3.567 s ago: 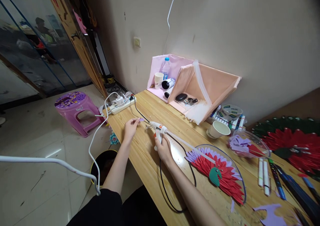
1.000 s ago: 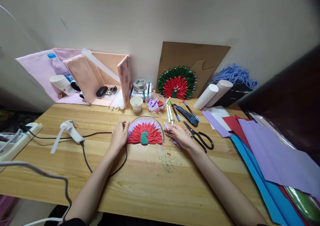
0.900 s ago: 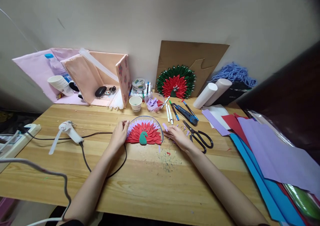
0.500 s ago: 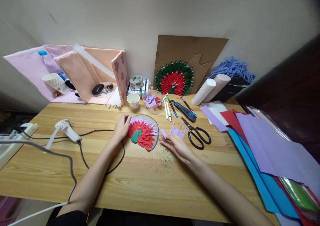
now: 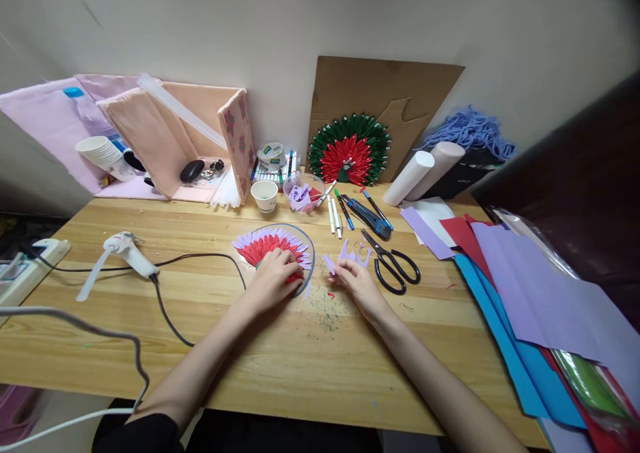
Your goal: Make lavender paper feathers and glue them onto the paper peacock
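A paper peacock fan (image 5: 267, 241) of red and lilac petals lies flat inside a drawn circle at the middle of the wooden table (image 5: 310, 346). My left hand (image 5: 274, 278) rests on its near part, fingers curled and pressing on it, and hides the green body. Just to the right, my right hand (image 5: 354, 283) pinches a small lilac paper petal (image 5: 329, 264) between thumb and fingers, low over the table. A cut lilac scrap (image 5: 356, 254) lies just beyond that hand.
Black scissors (image 5: 393, 266) lie right of my right hand. A white glue gun (image 5: 125, 251) with its black cord lies at the left. Behind stand a paper cup (image 5: 265, 195), a bowl of petals (image 5: 303, 194), markers (image 5: 340, 211) and a finished peacock (image 5: 350, 149). Coloured paper sheets (image 5: 530, 293) cover the right side.
My right hand put down the glue gun. The fan has been turned, my left hand slid from its left edge onto its near part, and my right hand now pinches a lilac petal.
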{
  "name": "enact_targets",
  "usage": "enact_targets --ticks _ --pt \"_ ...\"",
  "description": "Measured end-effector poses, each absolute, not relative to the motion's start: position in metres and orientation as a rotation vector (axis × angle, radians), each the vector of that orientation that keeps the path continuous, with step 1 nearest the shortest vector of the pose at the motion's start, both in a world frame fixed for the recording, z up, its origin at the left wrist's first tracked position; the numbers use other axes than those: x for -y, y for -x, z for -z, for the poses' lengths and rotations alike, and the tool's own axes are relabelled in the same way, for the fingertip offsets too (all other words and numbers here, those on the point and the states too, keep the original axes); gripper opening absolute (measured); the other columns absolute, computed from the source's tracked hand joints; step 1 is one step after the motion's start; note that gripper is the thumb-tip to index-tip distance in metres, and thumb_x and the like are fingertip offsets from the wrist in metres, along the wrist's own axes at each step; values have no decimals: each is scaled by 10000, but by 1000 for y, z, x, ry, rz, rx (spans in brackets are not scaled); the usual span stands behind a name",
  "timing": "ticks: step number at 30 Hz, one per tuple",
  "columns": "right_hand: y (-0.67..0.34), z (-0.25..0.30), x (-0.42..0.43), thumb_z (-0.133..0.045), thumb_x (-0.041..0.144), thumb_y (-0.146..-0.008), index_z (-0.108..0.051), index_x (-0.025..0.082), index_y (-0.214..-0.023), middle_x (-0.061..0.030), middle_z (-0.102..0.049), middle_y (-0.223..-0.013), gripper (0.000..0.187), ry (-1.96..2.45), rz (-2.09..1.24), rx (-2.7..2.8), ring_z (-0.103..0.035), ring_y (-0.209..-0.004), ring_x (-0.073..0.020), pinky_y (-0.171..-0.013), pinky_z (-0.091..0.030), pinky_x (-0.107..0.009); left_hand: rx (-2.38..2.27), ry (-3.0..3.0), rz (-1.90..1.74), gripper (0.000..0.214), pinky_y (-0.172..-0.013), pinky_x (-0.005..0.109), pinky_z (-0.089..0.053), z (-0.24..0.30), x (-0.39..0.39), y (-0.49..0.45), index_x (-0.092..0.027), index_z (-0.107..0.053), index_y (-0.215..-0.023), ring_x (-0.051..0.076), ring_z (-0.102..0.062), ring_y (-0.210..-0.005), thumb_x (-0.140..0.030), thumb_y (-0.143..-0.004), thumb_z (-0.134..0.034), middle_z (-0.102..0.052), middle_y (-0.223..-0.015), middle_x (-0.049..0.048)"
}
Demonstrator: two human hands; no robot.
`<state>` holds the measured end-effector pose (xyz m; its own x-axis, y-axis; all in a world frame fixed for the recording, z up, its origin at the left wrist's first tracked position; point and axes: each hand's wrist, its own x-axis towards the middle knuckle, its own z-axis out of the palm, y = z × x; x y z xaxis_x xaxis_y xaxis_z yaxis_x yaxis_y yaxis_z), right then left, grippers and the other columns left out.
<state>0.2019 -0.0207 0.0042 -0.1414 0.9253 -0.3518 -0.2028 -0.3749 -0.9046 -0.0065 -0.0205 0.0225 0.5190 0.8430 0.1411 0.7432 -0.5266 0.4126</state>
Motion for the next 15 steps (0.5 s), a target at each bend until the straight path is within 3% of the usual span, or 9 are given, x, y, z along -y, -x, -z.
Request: enact_targets --ticks 15 --pt "-200 -2 19 -757 409 -549 -575 158 -685 -2 -611 -586 339 1354 -1565 1051 -574 -527 -119 -521 -476 -248 -1214 -2347 -550 155 -757 333 -364 -18 11 6 -187 -626 -775 204 -453 -838 -231 -830 -487 -559 -837 75"
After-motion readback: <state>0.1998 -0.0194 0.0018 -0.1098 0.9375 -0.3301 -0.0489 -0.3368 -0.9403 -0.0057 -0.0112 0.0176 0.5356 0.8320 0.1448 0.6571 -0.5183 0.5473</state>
